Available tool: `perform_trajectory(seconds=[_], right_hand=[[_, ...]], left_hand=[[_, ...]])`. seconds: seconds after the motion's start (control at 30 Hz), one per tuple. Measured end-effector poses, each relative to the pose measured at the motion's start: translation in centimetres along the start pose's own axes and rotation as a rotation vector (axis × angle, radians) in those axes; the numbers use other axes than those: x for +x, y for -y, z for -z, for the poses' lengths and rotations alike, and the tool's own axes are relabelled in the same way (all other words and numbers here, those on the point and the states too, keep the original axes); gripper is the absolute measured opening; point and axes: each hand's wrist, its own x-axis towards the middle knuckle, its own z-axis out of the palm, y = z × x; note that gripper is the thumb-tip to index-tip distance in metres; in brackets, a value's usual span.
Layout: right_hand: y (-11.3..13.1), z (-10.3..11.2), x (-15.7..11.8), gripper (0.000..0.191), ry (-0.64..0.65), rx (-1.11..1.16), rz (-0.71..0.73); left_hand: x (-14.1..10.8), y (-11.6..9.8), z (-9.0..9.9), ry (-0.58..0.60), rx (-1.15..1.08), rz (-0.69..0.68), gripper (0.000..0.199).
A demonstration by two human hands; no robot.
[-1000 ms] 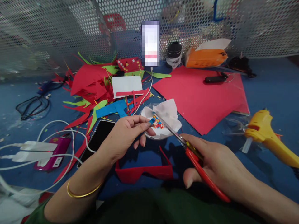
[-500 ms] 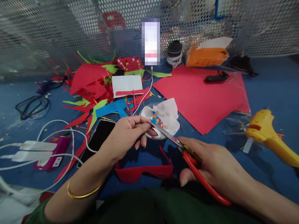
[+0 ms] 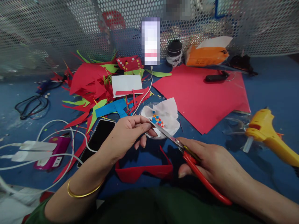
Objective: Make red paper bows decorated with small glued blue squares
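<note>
My right hand (image 3: 210, 161) is wrapped round the red-handled scissors (image 3: 195, 169), whose blades point up and left. The blade tips reach the pinched thumb and forefinger of my left hand (image 3: 133, 132). Whatever those fingers hold is too small to make out. Just beyond the tips lies a white paper-lined dish (image 3: 171, 112) with small blue, orange and yellow paper bits (image 3: 157, 119) in it. Below my hands a red paper eyeglass frame (image 3: 144, 172) rests on the blue table, near its front edge.
Red and green paper scraps (image 3: 87, 82) heap up at the left, with blue strips (image 3: 111, 108) beside them. A black phone (image 3: 99, 135) and a purple power bank (image 3: 56, 152) with white cables lie left. Red sheets (image 3: 198, 96) and a yellow glue gun (image 3: 263, 127) are on the right.
Both hands and the scissors have hardly moved. My right thumb has shifted slightly up and left by the red handle.
</note>
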Motion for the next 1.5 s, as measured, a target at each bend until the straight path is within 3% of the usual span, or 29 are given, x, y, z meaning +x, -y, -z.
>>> perform_trajectory(seconds=[0.2,0.43,0.9,1.13,1.5], right_hand=[[0.14,0.06,-0.11,0.046,0.025,0.022,-0.046],[0.08,0.2,-0.26,0.048,0.037,0.048,-0.063],[0.47,0.33,-0.11,0.027,0.086,0.179,-0.134],[0.46,0.58,0.06,0.053,-0.033,0.0,-0.098],[0.43,0.3,0.03,0.076,0.017,-0.035,-0.068]], left_hand=[[-0.03,0.06,0.14,-0.008,0.002,0.024,0.014],[-0.08,-0.23,0.21,-0.014,0.028,0.042,0.016],[0.03,-0.35,0.09,-0.017,0.035,0.061,0.017],[-0.04,-0.34,-0.01,-0.029,0.013,0.028,0.013],[-0.05,-0.17,0.27,-0.036,0.027,-0.006,0.017]])
